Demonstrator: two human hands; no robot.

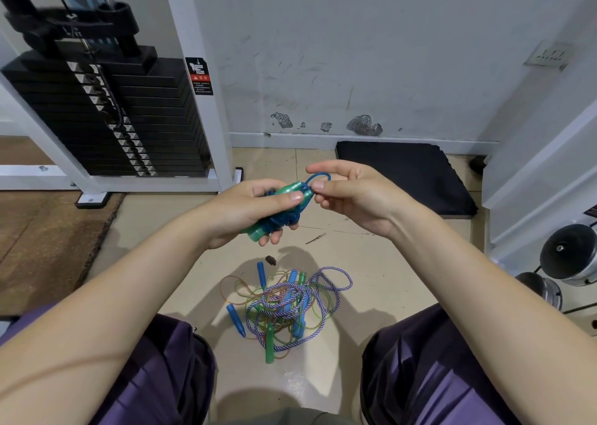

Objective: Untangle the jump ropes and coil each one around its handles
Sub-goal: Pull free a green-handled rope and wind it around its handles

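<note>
Left hand (255,208): I see it gripping a pair of translucent green plastic jump-rope handles (280,205), thumb pressed across the upper end, fingers curled underneath. Grip clenched around the bundle.

Blue rope (284,218): thin blue plastic cord, wound in several turns around the green handles inside my left hand. One small loop (318,177) stands out past the top of the handles.

Right hand (350,193): thumb and a fingertip pinch the blue cord just beside the handle tops, at the foot of the loop. Index finger extended above it. Grip grasping the cord, lightly.

Position of the held rope: in the air above the beige tiled floor (371,263), between my knees and the far wall.

Tangled pile (286,305): lies on the floor nearer to me, between my two legs in purple shorts (429,369). It holds a purple-and-white braided rope (336,279), thin clear orange and green cords, several blue handles (235,319) and a green handle (269,344). I cannot tell which cord belongs to which handle.

Far side of floor: black foam mat (407,176) against the scuffed white wall (355,53).

Left edge: black weight stack (106,117) in a white machine frame.

Right edge: dumbbells (568,255), partly cut off.
</note>
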